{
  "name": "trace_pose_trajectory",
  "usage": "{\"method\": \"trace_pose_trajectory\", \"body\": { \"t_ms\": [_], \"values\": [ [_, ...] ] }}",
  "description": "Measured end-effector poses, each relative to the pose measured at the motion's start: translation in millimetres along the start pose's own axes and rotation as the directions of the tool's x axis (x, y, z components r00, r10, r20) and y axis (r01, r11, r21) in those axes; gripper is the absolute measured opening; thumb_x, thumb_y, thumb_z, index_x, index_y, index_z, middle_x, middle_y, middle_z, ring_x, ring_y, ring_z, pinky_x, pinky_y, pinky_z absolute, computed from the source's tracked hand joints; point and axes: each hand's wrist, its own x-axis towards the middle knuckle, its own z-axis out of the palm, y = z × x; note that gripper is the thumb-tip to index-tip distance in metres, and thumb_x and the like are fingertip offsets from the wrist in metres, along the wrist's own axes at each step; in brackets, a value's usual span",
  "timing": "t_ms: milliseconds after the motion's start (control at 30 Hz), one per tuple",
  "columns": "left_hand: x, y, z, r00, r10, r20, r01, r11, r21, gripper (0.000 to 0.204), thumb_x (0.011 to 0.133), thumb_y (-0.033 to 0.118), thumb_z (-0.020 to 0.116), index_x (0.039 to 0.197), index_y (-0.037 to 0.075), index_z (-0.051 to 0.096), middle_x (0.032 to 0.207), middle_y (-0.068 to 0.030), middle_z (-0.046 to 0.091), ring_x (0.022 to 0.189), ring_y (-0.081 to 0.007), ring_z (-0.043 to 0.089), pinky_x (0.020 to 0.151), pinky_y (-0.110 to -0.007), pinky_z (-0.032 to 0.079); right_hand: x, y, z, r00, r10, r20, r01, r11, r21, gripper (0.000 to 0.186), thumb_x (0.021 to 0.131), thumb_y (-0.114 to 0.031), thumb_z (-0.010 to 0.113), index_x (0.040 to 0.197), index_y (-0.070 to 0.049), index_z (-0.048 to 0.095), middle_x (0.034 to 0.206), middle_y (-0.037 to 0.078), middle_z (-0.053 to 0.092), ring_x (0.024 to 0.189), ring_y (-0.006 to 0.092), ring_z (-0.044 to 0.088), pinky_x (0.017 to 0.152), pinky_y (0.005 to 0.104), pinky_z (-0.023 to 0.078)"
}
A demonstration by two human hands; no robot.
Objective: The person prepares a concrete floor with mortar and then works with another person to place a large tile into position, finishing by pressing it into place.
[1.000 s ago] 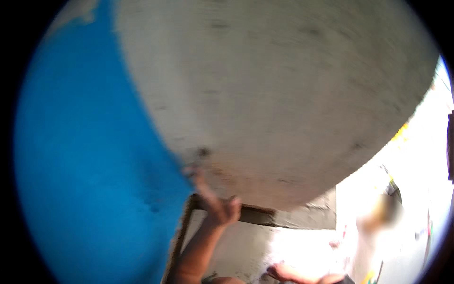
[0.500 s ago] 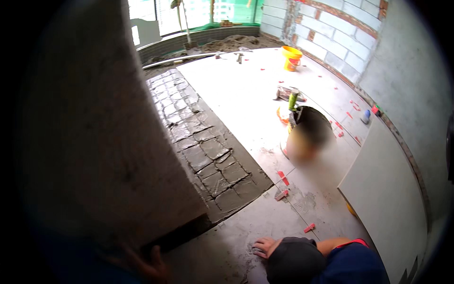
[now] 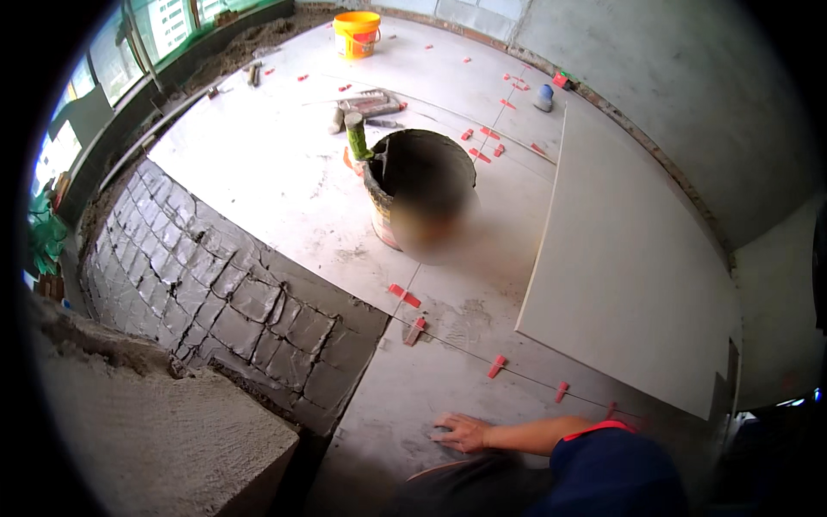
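My right hand (image 3: 462,433) lies on a pale floor tile (image 3: 372,401) with its fingers spread, holding nothing; red leveling wedges (image 3: 498,366) sit along the joints just beyond it. My left hand is not in view. Left of the tile is a bed of scored wet grey mortar (image 3: 207,276), bordered near me by a rough concrete block or wall end (image 3: 164,439). Ahead stands a mortar bucket (image 3: 418,172), partly blurred, with a green-handled tool (image 3: 357,138) at its rim.
A large loose tile (image 3: 629,284) leans at the right along the grey wall (image 3: 672,103). Farther off are a yellow pail (image 3: 357,34), tools (image 3: 366,103), a blue object (image 3: 544,98), a long rod (image 3: 482,121) and sand piles (image 3: 258,36) by netted windows.
My view has swung from the close blue and grey wall out over the floor. My left hand, earlier reaching along that wall, has left view; my right hand stays on the tile.
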Motion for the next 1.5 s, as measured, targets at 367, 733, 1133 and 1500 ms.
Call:
{"method": "trace_pose_trajectory", "body": {
  "t_ms": [367, 733, 1133, 1500],
  "values": [
    [3, 60, -190, 0.475, 0.203, 0.856, 0.53, 0.711, -0.462, 0.061, 0.093, 0.05, 0.046, 0.125, -0.002, 0.055, 0.132, -0.0265, 0.046, 0.12, -0.0412, 0.046, 0.099, -0.053, 0.035, -47, -119, -120, 0.488, 0.873, -0.005, -0.87, 0.487, -0.08, 0.022, 0.083, -0.02, 0.056, 0.101, -0.007, 0.06, 0.12, 0.021, 0.052, 0.109, 0.0361, 0.053, 0.096, 0.0473, 0.041],
    [32, 33, -316, -0.479, 0.155, 0.864, 0.833, 0.39, 0.392, 0.028, 0.094, 0.023, 0.054, 0.092, -0.003, 0.064, 0.078, -0.0089, 0.058, 0.067, -0.0225, 0.052, 0.064, -0.038, 0.048, -305, -409, -345, 0.009, 0.996, 0.093, -0.976, -0.012, 0.217, 0.016, 0.078, -0.004, 0.052, 0.091, 0.001, 0.058, 0.101, 0.024, 0.057, 0.092, 0.039, 0.058, 0.077, 0.0478, 0.048],
    [160, -3, -299, -0.133, 0.492, 0.86, 0.416, 0.816, -0.402, 0.023, 0.087, 0.016, 0.056, 0.069, 0.003, 0.06, 0.065, -0.0093, 0.052, 0.061, -0.0207, 0.05, 0.058, -0.038, 0.043, -423, -577, -324, -0.177, 0.942, 0.286, -0.697, -0.325, 0.639, 0.089, 0.068, -0.024, 0.072, 0.145, -0.01, 0.028, 0.139, 0.029, 0.036, 0.126, 0.0373, 0.042, 0.098, 0.0403, 0.041],
    [98, 18, -383, -0.38, 0.31, 0.871, 0.19, 0.948, -0.255, 0.027, 0.08, 0.031, 0.053, 0.091, 0.012, 0.068, 0.102, -0.0149, 0.062, 0.092, -0.0325, 0.057, 0.075, -0.045, 0.046, -420, -513, -432, 0.063, 0.996, 0.067, -0.601, -0.016, 0.799, 0.045, 0.087, -0.029, 0.06, 0.123, -0.003, 0.056, 0.112, 0.015, 0.063, 0.098, 0.0297, 0.061, 0.087, 0.0409, 0.048]
  ]
}}
